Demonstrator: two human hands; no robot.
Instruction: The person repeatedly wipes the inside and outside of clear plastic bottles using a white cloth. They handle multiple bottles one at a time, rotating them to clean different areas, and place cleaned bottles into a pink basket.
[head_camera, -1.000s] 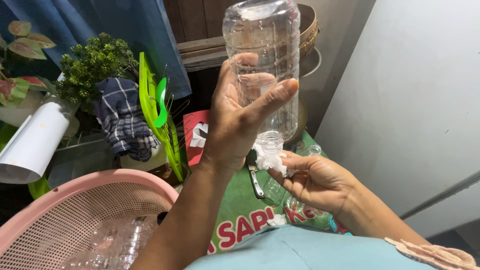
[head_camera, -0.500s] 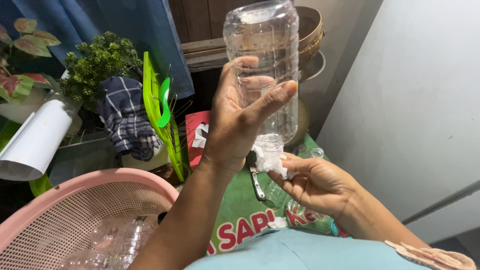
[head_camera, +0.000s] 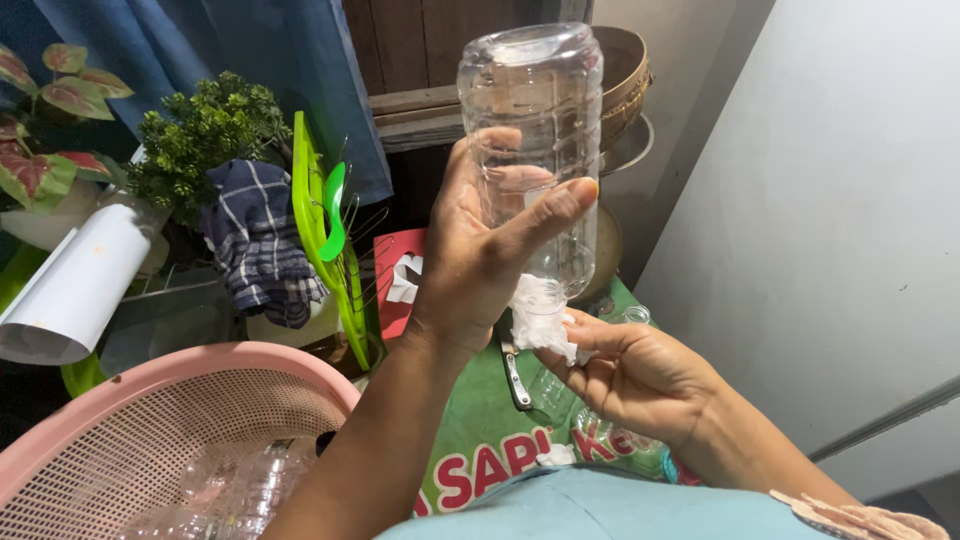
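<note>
A clear plastic bottle (head_camera: 535, 140) is held upside down in the air, its base toward the ceiling and its neck pointing down; it looks empty, with nothing pooling inside. Down at the lower left sits a pink perforated basket (head_camera: 110, 440), and in its bottom lie several more clear plastic bottles (head_camera: 235, 490), crumpled together and hard to count through the mesh.

The left hand (head_camera: 480, 250) is wrapped around the bottle's middle, thumb across the front and fingers showing through the clear wall behind, closed firmly on it. Just beneath, the right hand (head_camera: 630, 375) pinches a wad of white tissue (head_camera: 540, 315) between thumb and fingertips, pressed up against the bottle's neck; whether the tissue goes into the mouth or only covers it, I cannot tell, since the wad hides the opening.

Under both hands lies a green printed sack (head_camera: 490, 440) with a small metal tool (head_camera: 515, 375) on it, and another clear bottle (head_camera: 600, 425) seems to lie there beneath the right hand. Behind stand a bright green plastic rack (head_camera: 320, 230), a checked cloth (head_camera: 255, 245), a leafy green plant (head_camera: 200, 140), a roll of white paper (head_camera: 70, 295) and a woven basket (head_camera: 625, 75) on a wooden ledge.
</note>
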